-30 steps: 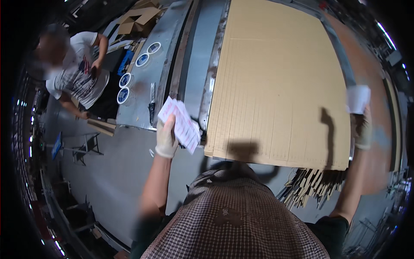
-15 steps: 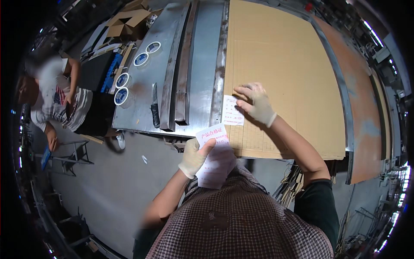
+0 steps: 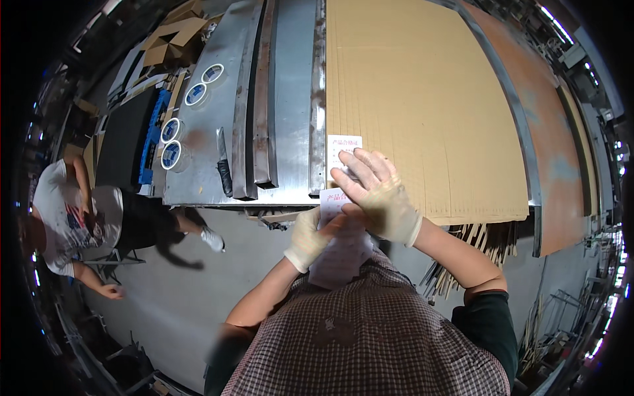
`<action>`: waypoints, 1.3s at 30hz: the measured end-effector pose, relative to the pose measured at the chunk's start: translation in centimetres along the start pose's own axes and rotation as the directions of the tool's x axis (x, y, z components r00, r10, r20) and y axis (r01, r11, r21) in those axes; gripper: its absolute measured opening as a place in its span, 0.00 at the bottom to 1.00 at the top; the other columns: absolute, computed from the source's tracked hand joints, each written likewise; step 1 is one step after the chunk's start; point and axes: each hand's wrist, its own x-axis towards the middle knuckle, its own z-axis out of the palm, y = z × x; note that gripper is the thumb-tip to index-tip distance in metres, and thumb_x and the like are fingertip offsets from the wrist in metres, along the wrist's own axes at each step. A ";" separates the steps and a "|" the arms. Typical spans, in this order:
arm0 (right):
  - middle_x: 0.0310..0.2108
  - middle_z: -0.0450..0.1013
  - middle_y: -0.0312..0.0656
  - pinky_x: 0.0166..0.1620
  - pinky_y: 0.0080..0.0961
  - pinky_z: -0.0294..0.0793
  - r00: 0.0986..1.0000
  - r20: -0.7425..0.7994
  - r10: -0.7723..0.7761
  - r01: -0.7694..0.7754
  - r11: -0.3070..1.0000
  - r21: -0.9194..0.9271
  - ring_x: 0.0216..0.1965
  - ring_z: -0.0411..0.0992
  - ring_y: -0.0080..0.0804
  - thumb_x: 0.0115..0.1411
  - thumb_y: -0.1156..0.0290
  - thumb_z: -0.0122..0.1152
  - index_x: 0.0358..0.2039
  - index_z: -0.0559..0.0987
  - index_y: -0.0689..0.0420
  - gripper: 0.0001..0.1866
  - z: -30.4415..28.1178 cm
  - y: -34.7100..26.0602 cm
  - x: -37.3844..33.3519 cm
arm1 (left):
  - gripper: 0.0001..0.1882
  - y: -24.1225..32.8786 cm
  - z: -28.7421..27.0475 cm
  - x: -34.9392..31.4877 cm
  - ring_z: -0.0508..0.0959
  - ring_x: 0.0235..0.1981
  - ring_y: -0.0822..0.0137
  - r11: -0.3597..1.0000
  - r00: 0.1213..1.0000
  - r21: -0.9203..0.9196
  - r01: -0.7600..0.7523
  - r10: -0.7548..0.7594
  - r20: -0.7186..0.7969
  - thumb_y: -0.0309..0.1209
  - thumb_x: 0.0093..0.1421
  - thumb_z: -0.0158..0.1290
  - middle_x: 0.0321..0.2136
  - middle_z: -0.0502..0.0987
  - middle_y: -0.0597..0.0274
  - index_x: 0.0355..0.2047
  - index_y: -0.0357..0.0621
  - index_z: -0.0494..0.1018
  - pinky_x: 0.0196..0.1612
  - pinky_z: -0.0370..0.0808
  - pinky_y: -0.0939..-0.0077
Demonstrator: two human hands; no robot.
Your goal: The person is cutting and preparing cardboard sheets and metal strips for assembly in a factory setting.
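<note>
Far left on the floor, another person [image 3: 72,218] bends over. Tape rolls [image 3: 173,142] lie on the metal bench [image 3: 290,99]. The gloved left hand [image 3: 309,237] grips a stack of labels [image 3: 340,254] near the body. The gloved right hand [image 3: 376,195], fingers spread flat, touches a stuck label [image 3: 342,148] on the cardboard sheet [image 3: 422,99].

Evenly lit from overhead, glare thrown off the steel workbench [image 3: 284,99], edges bent and blackened by fisheye, focus sharp at centre.
</note>
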 end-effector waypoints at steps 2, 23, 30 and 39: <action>0.55 0.65 0.46 0.58 0.48 0.60 0.998 -0.052 -0.031 0.029 0.998 -0.047 0.56 0.61 0.47 0.41 0.67 0.68 0.50 0.72 0.55 0.32 0.7 0.0 -0.7 | 0.09 0.1 0.5 0.0 0.75 0.33 0.78 0.999 1.000 0.044 0.007 -0.007 0.005 0.26 0.60 0.52 0.32 0.79 0.66 0.40 0.37 0.76 0.38 0.72 0.81; 0.45 0.70 0.45 0.50 0.35 0.68 0.946 -0.084 0.312 -0.247 0.867 0.432 0.47 0.67 0.34 0.53 0.70 0.62 0.53 0.71 0.60 0.25 1.9 11.8 -1.5 | 0.16 -0.6 3.5 -0.7 0.74 0.34 0.77 0.993 0.994 0.031 0.111 -0.111 -0.012 0.39 0.57 0.59 0.32 0.79 0.67 0.39 0.39 0.77 0.38 0.72 0.77; 0.52 0.65 0.39 0.59 0.50 0.58 0.988 -0.114 -0.100 0.098 0.995 -0.020 0.57 0.59 0.43 0.47 0.63 0.65 0.47 0.74 0.48 0.24 0.2 3.5 -4.4 | 0.15 -0.8 4.3 0.0 0.74 0.34 0.78 0.996 0.996 0.011 0.088 -0.087 -0.027 0.38 0.58 0.59 0.32 0.79 0.68 0.37 0.39 0.77 0.38 0.72 0.80; 0.41 0.71 0.42 0.60 0.42 0.59 0.818 -0.040 0.573 -0.341 0.540 0.770 0.54 0.65 0.41 0.50 0.67 0.65 0.38 0.77 0.56 0.15 -1.7 8.7 -7.6 | 0.18 -0.5 5.6 0.3 0.78 0.36 0.72 0.993 0.990 0.093 0.077 -0.087 0.109 0.40 0.56 0.60 0.33 0.80 0.62 0.40 0.39 0.78 0.40 0.74 0.75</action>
